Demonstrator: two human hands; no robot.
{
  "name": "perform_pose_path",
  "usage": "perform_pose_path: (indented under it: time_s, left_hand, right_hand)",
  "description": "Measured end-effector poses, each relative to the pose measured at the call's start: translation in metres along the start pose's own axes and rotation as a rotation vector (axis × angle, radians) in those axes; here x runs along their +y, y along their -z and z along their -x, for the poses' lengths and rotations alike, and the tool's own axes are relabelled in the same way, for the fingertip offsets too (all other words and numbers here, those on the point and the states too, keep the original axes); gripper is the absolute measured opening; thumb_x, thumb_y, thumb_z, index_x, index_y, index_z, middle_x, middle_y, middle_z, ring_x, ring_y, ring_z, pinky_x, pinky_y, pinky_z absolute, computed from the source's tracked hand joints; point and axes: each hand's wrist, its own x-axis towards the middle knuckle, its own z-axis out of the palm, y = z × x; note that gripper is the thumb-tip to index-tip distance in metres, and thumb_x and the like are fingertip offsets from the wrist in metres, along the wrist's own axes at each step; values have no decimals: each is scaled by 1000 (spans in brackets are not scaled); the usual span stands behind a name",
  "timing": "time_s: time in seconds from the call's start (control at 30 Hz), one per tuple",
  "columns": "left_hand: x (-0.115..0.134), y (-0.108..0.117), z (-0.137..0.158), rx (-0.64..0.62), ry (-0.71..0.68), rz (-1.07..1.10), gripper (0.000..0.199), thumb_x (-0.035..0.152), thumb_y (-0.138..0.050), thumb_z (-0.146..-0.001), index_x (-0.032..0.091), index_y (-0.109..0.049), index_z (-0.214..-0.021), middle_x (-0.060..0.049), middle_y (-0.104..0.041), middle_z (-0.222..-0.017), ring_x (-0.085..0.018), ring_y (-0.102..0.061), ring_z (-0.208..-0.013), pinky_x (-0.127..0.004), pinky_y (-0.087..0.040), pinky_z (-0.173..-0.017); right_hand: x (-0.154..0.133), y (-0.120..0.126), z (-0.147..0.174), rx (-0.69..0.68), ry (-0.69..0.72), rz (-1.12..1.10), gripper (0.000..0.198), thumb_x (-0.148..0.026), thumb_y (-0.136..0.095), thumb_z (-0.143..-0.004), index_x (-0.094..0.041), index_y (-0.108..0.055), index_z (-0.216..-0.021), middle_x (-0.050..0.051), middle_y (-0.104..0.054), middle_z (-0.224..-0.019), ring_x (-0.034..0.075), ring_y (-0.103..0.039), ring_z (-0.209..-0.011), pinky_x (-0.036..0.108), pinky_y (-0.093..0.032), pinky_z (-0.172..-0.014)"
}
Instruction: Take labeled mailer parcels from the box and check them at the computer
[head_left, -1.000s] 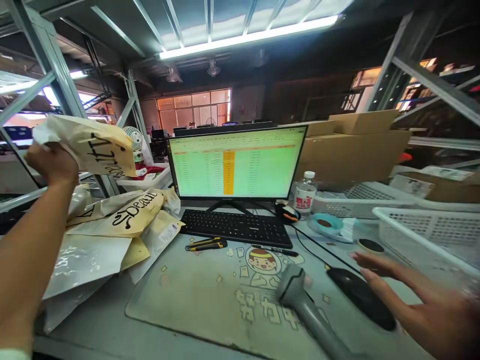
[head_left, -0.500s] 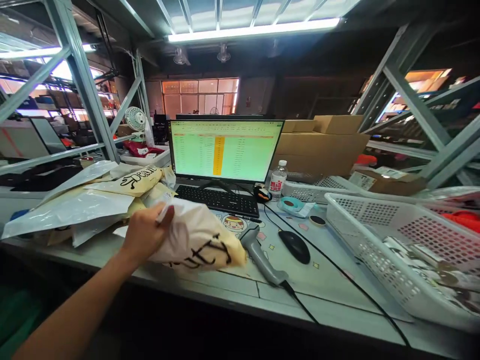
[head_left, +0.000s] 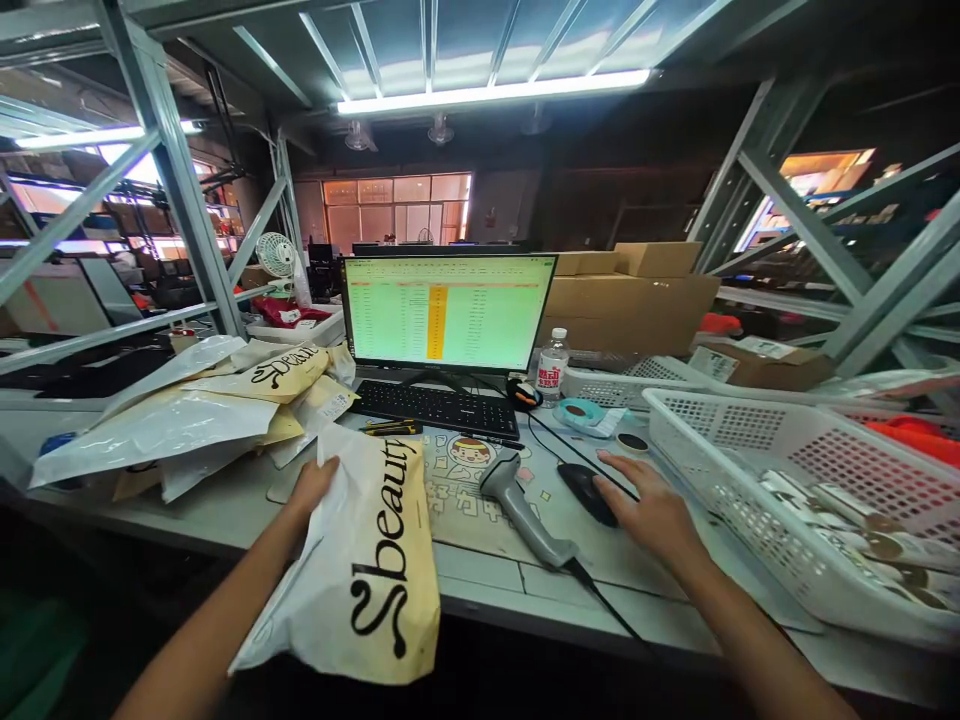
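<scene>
overhead tube glaring white; monitor glowing green; back wall dim; edges stretched wide-angle.

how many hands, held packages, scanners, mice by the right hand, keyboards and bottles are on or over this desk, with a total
Hands: 2, left hand and right hand
Held package: 1
Scanner: 1
Mouse by the right hand: 1
Keyboard: 1
Bottle: 1
Total: 7

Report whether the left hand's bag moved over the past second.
Yes: the bag went down and rightward, from left of the monitor to below it in view.
</scene>
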Motion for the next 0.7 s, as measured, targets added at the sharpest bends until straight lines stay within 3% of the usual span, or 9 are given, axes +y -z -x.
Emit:
perform_pose_path:
  time_s: [0.1,0.17,0.4,0.7]
  left_hand:
    - [-22,-7,-1,29,36,93,32,51,-70,-79,21,-73,-87,-11,-76,-84,-37,-75,-94,-43,-63,-78]
    - [-33,-7,-3,32,47,158,34,54,-68,-78,21,-72,-85,-11,-77,-86,-36,-75,-94,-41,-63,-76]
    - [-53,-15,-3,70,16,284,51,62,-60,-72,13,-69,-86,-17,-76,-97,-37,-73,-95,-43,-60,-81]
    - [-59,-20,-5,86,-42,270,51,64,-61,-70,16,-69,-82,-16,-75,-87,-39,-73,-94,-46,-59,-83]
  right_hand:
    - [35,-38,1,-28,-45,110,60,-61,-45,-86,-16,-70,-117,18,-64,-132,37,-59,-124,56,-47,-109]
    - [43,-50,7,-13,-32,190,61,-60,-43,-89,-15,-69,-121,19,-60,-137,39,-57,-127,58,-47,-107]
    - [14,-55,13,53,187,230,53,-54,-39,-100,-16,-67,-123,15,-63,-133,34,-56,-127,52,-46,-108]
    - [67,-70,16,-126,-5,335,69,-59,-37,-95,-13,-60,-141,19,-51,-147,38,-51,-133,55,-45,-111]
